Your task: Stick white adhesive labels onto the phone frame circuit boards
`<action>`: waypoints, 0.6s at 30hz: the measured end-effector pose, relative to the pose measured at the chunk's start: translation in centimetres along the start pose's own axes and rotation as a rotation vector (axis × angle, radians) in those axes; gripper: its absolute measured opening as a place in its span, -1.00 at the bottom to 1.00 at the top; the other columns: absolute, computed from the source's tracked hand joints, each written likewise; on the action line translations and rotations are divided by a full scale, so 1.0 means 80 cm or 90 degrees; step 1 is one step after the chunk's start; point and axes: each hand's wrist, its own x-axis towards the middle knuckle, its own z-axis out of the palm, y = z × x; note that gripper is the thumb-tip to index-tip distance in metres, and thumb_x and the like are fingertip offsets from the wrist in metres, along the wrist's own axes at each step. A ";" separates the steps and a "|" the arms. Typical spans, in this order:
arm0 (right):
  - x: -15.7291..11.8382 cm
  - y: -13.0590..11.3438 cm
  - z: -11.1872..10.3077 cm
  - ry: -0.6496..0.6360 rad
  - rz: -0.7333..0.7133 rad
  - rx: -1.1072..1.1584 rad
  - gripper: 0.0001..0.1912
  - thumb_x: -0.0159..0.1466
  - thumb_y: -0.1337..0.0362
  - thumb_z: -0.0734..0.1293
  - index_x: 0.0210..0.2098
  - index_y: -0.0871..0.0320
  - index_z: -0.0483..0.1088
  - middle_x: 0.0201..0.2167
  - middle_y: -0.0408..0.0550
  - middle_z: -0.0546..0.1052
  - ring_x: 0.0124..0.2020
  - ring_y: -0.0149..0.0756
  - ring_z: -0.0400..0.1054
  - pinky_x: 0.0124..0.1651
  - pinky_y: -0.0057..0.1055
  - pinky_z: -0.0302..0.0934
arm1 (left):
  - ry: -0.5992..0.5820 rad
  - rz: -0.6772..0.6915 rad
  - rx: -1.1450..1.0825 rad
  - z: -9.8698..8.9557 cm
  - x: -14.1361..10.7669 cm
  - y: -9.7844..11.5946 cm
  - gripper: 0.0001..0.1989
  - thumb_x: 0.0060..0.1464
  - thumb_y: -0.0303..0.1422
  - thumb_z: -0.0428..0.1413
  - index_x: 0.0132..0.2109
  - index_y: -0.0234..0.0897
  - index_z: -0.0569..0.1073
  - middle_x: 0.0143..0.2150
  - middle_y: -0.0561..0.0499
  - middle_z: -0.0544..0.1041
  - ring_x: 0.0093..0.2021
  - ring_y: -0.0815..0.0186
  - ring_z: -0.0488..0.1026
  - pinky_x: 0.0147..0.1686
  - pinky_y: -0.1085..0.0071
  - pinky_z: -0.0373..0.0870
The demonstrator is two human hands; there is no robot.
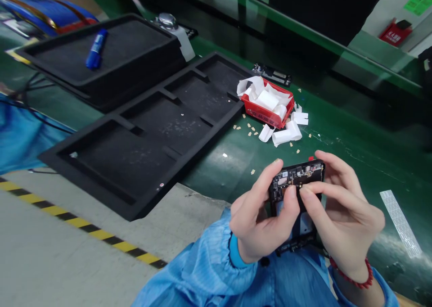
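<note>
An opened phone (297, 208) with its circuit board exposed at the top is held upright between both hands. Its left edge is gripped by my left hand (266, 212), whose thumb rests on the board. My right hand (340, 212) is at the right side of the phone, with thumb and forefinger pinched together over the board, close to my left thumb. Whatever is between those fingertips is too small to make out. A small red tab (311, 158) sticks out at the phone's top edge.
A red bin (266, 114) of white paper scraps stands beyond the phone, with scraps and tan bits around it. Left are a long black tray (135, 208) and a black box with a blue marker (96, 49). A label strip (400, 223) lies right.
</note>
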 end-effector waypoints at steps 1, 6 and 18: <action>0.001 0.001 -0.001 -0.003 0.006 0.004 -0.81 0.18 0.53 0.44 -0.29 0.12 0.55 0.10 -0.07 0.51 0.07 -0.31 0.48 0.17 -0.36 0.40 | -0.004 -0.004 -0.006 0.000 0.001 0.001 -0.43 0.03 -0.59 0.27 0.20 -0.22 0.50 -0.28 0.11 0.67 -0.50 0.55 0.53 -0.37 0.76 0.50; 0.004 0.009 -0.006 0.012 0.027 0.023 -0.81 0.19 0.53 0.44 -0.29 0.12 0.55 0.04 -0.12 0.55 0.03 -0.41 0.49 0.13 -0.49 0.41 | -0.009 -0.019 -0.034 0.003 0.005 0.001 -0.43 0.02 -0.61 0.26 0.20 -0.23 0.50 -0.29 0.10 0.66 -0.50 0.55 0.52 -0.39 0.76 0.49; 0.003 0.025 0.012 0.033 0.094 0.114 -0.81 0.16 0.50 0.46 -0.43 0.18 0.39 -0.06 0.01 0.50 0.05 -0.30 0.45 0.02 -0.41 0.41 | 0.004 -0.053 -0.015 0.012 0.007 -0.004 -0.55 0.03 -0.60 0.26 0.09 -0.28 0.53 -0.39 0.14 0.63 -0.58 0.54 0.50 -0.50 0.77 0.46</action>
